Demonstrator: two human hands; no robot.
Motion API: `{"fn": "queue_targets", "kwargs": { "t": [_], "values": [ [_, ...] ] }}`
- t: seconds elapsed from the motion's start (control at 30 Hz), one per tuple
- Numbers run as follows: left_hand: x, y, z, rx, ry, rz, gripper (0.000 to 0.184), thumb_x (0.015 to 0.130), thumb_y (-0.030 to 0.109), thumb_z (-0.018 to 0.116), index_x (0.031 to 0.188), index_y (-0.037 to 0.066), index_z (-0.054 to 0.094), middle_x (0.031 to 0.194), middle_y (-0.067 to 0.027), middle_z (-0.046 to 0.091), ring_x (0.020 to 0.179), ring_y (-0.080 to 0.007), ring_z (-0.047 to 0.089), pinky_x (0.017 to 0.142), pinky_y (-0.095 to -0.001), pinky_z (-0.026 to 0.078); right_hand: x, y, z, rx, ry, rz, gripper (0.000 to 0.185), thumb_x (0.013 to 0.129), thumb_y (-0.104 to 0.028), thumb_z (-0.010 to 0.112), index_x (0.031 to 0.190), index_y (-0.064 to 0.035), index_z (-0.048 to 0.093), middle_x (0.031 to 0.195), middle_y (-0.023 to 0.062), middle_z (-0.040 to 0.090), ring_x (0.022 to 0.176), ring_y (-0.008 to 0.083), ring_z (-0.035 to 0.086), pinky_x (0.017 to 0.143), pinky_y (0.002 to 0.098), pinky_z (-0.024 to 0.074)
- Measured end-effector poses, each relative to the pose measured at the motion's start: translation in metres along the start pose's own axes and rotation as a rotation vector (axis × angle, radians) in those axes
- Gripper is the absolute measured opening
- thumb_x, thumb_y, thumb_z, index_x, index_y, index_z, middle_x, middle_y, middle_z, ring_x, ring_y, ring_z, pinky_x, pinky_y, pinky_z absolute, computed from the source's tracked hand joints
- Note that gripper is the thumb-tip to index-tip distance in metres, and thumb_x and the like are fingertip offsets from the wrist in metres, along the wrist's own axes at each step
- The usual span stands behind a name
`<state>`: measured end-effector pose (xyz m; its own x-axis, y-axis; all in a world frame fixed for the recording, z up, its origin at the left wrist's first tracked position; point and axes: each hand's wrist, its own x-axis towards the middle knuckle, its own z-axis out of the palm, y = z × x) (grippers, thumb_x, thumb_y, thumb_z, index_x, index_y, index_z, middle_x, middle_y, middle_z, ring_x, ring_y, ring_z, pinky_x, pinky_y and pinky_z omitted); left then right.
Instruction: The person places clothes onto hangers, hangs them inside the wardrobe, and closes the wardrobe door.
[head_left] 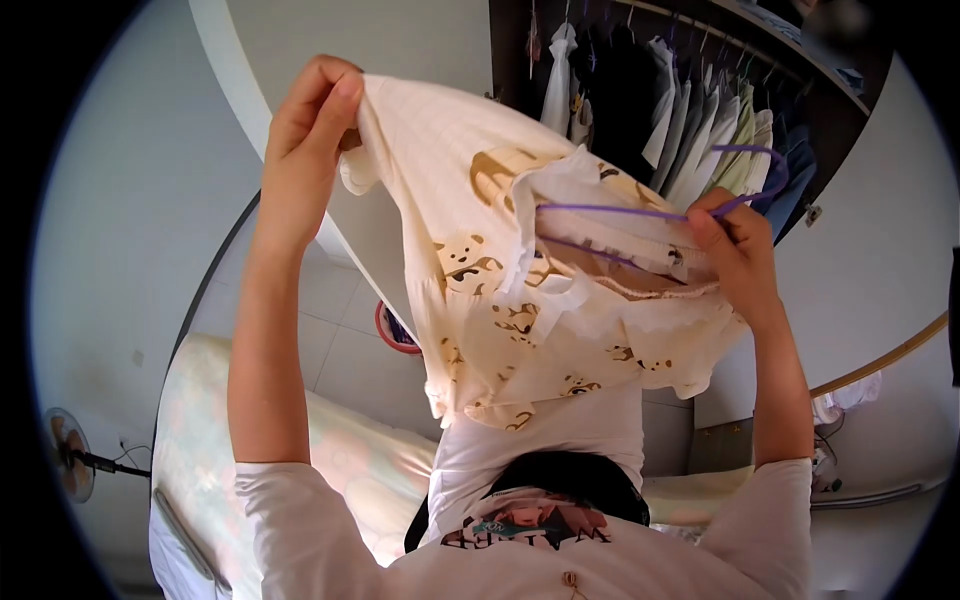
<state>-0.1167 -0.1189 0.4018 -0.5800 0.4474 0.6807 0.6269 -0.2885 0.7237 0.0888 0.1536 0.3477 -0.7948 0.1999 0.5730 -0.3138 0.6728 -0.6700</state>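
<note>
A cream garment with brown bear prints and white ruffles (520, 310) is stretched between my two hands. My left hand (318, 120) pinches its upper left corner, with the cloth pulled up taut. A purple hanger (620, 211) lies partly inside the garment's opening, its hook sticking out at the right. My right hand (735, 245) is closed around the hanger near the hook, at the garment's right edge; whether it also grips cloth is hard to tell.
Behind the garment an open wardrobe holds hanging clothes (690, 130). A bed (210, 430) is at the lower left, with a fan (68, 455) beyond it. A red basin (395, 330) stands on the tiled floor. A curved wooden edge (880, 355) is at the right.
</note>
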Motion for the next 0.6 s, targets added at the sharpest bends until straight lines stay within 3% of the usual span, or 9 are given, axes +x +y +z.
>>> {"fn": "queue_targets", "kwargs": {
  "t": [0.07,0.13,0.23,0.37,0.47,0.53,0.57,0.6],
  "values": [
    [0.014,0.002,0.0,0.13,-0.025,0.035,0.017,0.092,0.02,0.043,0.08,0.008,0.049,0.069,0.0057,0.043,0.063,-0.0032,0.036,0.058,-0.0178,0.032,0.008,-0.004,-0.01,-0.03,0.107,-0.046,0.013,0.086,-0.011,0.053,0.077,-0.0014,0.053,0.065,-0.0042,0.041,0.058,0.0029,0.033,0.05,0.0179,0.0257],
    [0.029,0.01,0.011,0.353,0.026,0.082,0.017,0.091,0.02,0.045,0.082,0.007,0.049,0.07,0.0054,0.044,0.065,-0.0042,0.037,0.06,-0.0182,0.033,0.019,-0.023,-0.029,0.092,0.286,0.043,0.012,0.086,-0.012,0.053,0.078,-0.0032,0.055,0.06,-0.0051,0.041,0.053,0.0013,0.031,0.046,0.0171,0.0224],
    [0.057,0.006,0.029,0.371,0.021,0.26,0.016,0.092,0.022,0.043,0.083,0.01,0.05,0.071,0.008,0.041,0.066,-0.0027,0.035,0.06,-0.0177,0.031,0.035,-0.031,-0.061,0.123,0.335,-0.057,0.013,0.086,-0.016,0.054,0.079,-0.0048,0.057,0.055,-0.0062,0.04,0.048,0.0002,0.028,0.043,0.017,0.0192],
    [0.074,-0.014,0.043,0.378,-0.047,0.242,0.016,0.091,0.023,0.046,0.083,0.009,0.05,0.072,0.0074,0.041,0.067,-0.0034,0.035,0.06,-0.0184,0.032,0.044,-0.03,-0.067,0.117,0.333,0.09,0.018,0.085,-0.022,0.057,0.079,-0.0047,0.058,0.054,-0.0068,0.04,0.043,0.0005,0.026,0.04,0.0176,0.0175],
    [0.074,-0.056,0.052,0.425,-0.113,0.157,0.016,0.087,0.021,0.051,0.085,0.004,0.052,0.075,0.0,0.051,0.065,-0.0084,0.043,0.062,-0.0227,0.037,0.057,-0.019,-0.064,0.129,0.357,0.122,0.019,0.084,-0.023,0.058,0.078,-0.0049,0.058,0.052,-0.0066,0.041,0.041,0.0005,0.025,0.039,0.0177,0.0169],
    [0.074,-0.07,0.066,0.366,0.138,0.078,0.015,0.085,0.017,0.052,0.087,0.003,0.053,0.079,-0.0021,0.054,0.067,-0.0109,0.048,0.063,-0.0253,0.039,0.069,-0.032,-0.06,0.105,0.367,0.199,0.014,0.085,-0.016,0.054,0.078,-0.0044,0.055,0.056,-0.0042,0.041,0.044,0.0026,0.028,0.04,0.019,0.0207],
    [0.071,-0.075,0.077,0.347,0.12,0.07,0.015,0.085,0.017,0.052,0.087,0.003,0.053,0.079,-0.0021,0.054,0.067,-0.0109,0.048,0.063,-0.0253,0.039,0.077,-0.033,-0.059,0.129,0.319,0.224,0.014,0.086,-0.018,0.053,0.082,-0.0053,0.055,0.057,-0.0057,0.04,0.044,0.0019,0.027,0.039,0.0179,0.0195],
    [0.06,-0.077,0.09,0.371,0.182,0.261,0.014,0.083,0.015,0.054,0.088,0.002,0.052,0.081,-0.0039,0.054,0.069,-0.0135,0.05,0.065,-0.0268,0.04,0.084,-0.031,-0.06,0.151,0.279,0.252,0.015,0.087,-0.02,0.052,0.086,-0.0062,0.056,0.058,-0.0071,0.038,0.044,0.0012,0.026,0.038,0.0169,0.0182]
  ]
}}
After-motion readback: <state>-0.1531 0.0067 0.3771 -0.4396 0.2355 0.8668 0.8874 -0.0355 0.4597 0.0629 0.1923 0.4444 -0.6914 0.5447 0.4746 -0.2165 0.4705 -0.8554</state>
